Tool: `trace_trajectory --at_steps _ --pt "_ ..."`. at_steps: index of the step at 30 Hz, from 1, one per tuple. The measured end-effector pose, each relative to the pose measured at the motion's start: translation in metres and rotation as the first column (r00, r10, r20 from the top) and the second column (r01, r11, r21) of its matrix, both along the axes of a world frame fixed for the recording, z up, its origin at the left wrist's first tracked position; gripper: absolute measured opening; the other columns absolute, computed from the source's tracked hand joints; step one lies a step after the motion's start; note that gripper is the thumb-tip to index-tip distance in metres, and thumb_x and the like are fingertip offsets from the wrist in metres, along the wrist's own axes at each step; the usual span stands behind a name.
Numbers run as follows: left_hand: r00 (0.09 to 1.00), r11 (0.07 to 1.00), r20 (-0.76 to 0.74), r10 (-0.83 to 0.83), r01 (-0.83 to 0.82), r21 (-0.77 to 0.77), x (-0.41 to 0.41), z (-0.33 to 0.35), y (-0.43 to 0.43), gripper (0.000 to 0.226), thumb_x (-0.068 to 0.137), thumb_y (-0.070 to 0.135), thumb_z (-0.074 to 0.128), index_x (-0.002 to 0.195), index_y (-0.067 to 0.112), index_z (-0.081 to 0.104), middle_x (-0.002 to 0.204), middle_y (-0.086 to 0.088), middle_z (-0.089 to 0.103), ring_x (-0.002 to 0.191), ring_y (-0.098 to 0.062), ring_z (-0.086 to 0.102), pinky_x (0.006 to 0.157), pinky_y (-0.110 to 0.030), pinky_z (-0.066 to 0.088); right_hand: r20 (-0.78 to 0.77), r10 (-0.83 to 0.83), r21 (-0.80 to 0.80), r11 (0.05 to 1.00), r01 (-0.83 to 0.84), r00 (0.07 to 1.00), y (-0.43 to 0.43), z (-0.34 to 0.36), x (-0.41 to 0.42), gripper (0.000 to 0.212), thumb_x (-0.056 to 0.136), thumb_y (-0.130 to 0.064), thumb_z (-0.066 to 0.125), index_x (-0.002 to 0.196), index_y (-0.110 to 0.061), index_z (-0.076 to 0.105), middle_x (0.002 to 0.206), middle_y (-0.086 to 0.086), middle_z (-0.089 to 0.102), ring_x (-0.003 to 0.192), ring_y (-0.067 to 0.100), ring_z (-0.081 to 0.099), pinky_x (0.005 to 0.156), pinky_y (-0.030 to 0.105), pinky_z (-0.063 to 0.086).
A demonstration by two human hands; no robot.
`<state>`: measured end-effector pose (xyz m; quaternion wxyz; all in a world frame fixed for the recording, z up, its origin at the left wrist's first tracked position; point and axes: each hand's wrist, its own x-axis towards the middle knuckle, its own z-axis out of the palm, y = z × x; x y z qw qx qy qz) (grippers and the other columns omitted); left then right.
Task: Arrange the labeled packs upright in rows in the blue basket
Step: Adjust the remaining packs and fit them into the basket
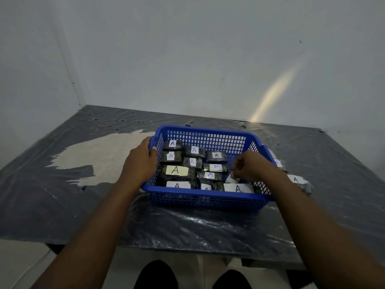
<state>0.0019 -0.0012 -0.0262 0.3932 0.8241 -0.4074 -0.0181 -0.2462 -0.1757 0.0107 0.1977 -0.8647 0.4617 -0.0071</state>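
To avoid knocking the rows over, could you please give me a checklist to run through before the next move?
1. Blue plastic mesh basket steadied: ok, the left hand grips its left rim.
2. Pack in hand: ok, the right hand pinches a dark wrapped pack with a white label inside the basket.
3. Room for it: ok, bare floor shows by the basket's far right wall.
4. Placed packs upright: cannot tell from this angle.
5. All packs in: not ok, loose white-labelled packs lie on the dark plastic-covered table, right of the basket.
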Motion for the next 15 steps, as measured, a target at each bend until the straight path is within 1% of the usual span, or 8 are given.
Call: trace_trajectory --at_steps 3,5,7,8,10,12,13,15 --pt "1.0 1.0 0.01 0.003 -0.003 0.013 -0.0029 0.0031 0.0017 0.04 0.104 0.026 0.039 0.142 0.016 0.043 0.122 -0.014 0.065 0.084 -0.015 0.052 0.073 -0.031 0.042 0.027 0.022 0.03 0.999 -0.023 0.999 0.0037 -0.0008 0.0003 0.012 0.086 -0.01 0.074 0.098 -0.011 0.075 0.096 0.004 0.073 0.092 0.017 0.069 0.088 0.032 0.057" --pt "1.0 1.0 0.018 0.005 -0.005 0.013 -0.0041 0.0041 0.0025 0.04 0.104 0.026 0.039 0.142 0.015 0.043 0.122 -0.014 0.065 0.083 -0.015 0.052 0.073 -0.03 0.042 0.016 0.047 0.034 0.998 -0.047 0.999 0.0035 -0.0011 0.0004 0.012 0.086 -0.012 0.074 0.099 -0.013 0.075 0.095 0.001 0.072 0.089 0.015 0.067 0.082 0.028 0.056" --pt "1.0 1.0 0.021 0.004 -0.005 0.015 -0.0049 0.0046 0.0031 0.04 0.104 0.025 0.039 0.142 0.015 0.043 0.121 -0.014 0.066 0.084 -0.015 0.053 0.073 -0.03 0.042 -0.001 0.075 0.035 0.997 -0.075 0.997 0.0019 -0.002 -0.0003 0.015 0.085 -0.014 0.076 0.101 -0.015 0.073 0.099 0.001 0.072 0.087 0.013 0.066 0.076 0.023 0.053" --pt "1.0 1.0 0.019 0.003 -0.004 0.016 -0.0051 0.0048 0.0031 0.04 0.104 0.025 0.039 0.142 0.015 0.043 0.122 -0.014 0.065 0.085 -0.017 0.054 0.073 -0.03 0.042 -0.002 0.081 0.036 0.996 -0.081 0.997 0.0004 -0.0028 -0.0008 0.017 0.085 -0.015 0.076 0.102 -0.015 0.073 0.101 0.002 0.073 0.088 0.013 0.066 0.075 0.022 0.052" --pt "1.0 1.0 0.016 0.004 -0.005 0.018 -0.0056 0.0051 0.0029 0.04 0.104 0.025 0.039 0.142 0.015 0.043 0.122 -0.014 0.065 0.086 -0.019 0.057 0.073 -0.031 0.043 -0.016 0.072 0.032 0.997 -0.072 0.997 -0.0013 -0.0037 -0.0016 0.023 0.086 -0.02 0.076 0.107 -0.012 0.072 0.106 0.006 0.072 0.094 0.018 0.066 0.082 0.027 0.055" --pt "1.0 1.0 0.014 0.005 -0.005 0.015 -0.0054 0.0049 0.0028 0.039 0.104 0.025 0.04 0.141 0.015 0.044 0.121 -0.014 0.066 0.084 -0.017 0.055 0.072 -0.031 0.042 -0.058 0.055 0.043 0.998 -0.053 0.997 -0.0009 -0.005 -0.0017 0.032 0.089 -0.032 0.071 0.11 -0.008 0.071 0.107 0.013 0.072 0.099 0.026 0.067 0.091 0.038 0.056" --pt "1.0 1.0 0.016 0.006 -0.007 0.013 -0.0051 0.0046 0.0026 0.039 0.104 0.025 0.039 0.141 0.015 0.044 0.121 -0.014 0.066 0.083 -0.016 0.053 0.072 -0.031 0.042 -0.076 0.049 0.053 0.998 -0.045 0.996 -0.0005 -0.0061 -0.0014 0.038 0.09 -0.038 0.069 0.11 -0.006 0.071 0.107 0.015 0.072 0.1 0.028 0.067 0.091 0.041 0.055" --pt "1.0 1.0 0.023 0.006 -0.007 0.014 -0.0047 0.004 0.0025 0.04 0.104 0.025 0.039 0.142 0.015 0.043 0.122 -0.014 0.065 0.085 -0.017 0.055 0.073 -0.03 0.041 -0.08 0.029 0.074 0.997 -0.023 0.996 -0.0007 -0.008 -0.0008 0.043 0.088 -0.045 0.07 0.11 -0.008 0.07 0.107 0.013 0.072 0.1 0.027 0.067 0.09 0.04 0.054"
